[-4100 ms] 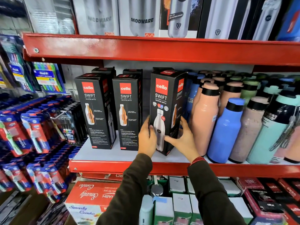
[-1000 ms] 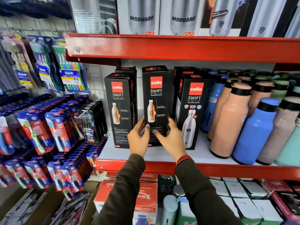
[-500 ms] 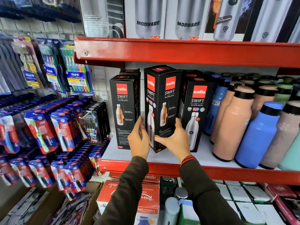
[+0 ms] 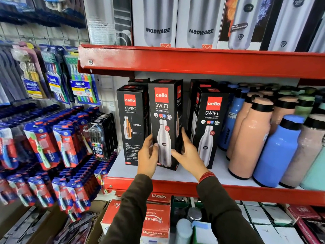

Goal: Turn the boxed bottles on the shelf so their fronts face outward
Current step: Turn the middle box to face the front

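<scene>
Three black Cello Swift bottle boxes stand in a row at the front of the white shelf (image 4: 186,174). The middle box (image 4: 164,110) shows its face with the large silver bottle picture toward me. My left hand (image 4: 148,156) grips its lower left edge and my right hand (image 4: 187,154) grips its lower right side. The right box (image 4: 210,124) shows the same silver bottle face. The left box (image 4: 131,120) shows a face with a small orange bottle picture and text. More black boxes stand behind them.
Loose peach, blue and pastel bottles (image 4: 249,138) crowd the shelf to the right. A red shelf beam (image 4: 193,60) runs overhead with Modware boxes above. Toothbrush packs (image 4: 52,147) hang at left. Cartons (image 4: 154,219) sit below the shelf.
Both hands have turned the middle box on the spot: the orange-bottle face swung away and the silver-bottle face now points outward. The view has moved closer.
</scene>
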